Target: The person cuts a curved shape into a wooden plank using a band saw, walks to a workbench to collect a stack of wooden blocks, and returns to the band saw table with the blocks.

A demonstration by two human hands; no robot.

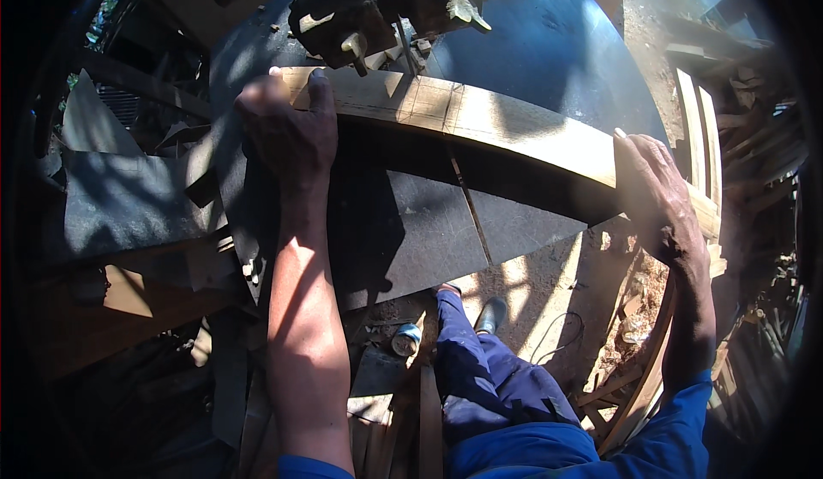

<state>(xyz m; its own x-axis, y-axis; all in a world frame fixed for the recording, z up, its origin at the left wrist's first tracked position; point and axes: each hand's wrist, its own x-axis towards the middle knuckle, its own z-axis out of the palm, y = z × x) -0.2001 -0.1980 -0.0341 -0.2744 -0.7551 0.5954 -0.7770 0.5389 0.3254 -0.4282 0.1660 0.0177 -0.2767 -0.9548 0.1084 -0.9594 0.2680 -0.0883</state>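
The pale wooden beam (531,136) lies across the dark metal bench (437,239), its right end overhanging, thin dark lines (446,106) marked across its top. The left hand (296,123) grips the left end, thumb on top; the right hand (658,187) clasps it towards the other. The narrow saw blade (405,48) stands just behind; I can't tell whether it touches. A slip could send that nearby left hand into it, and the overhang could twist the wood.
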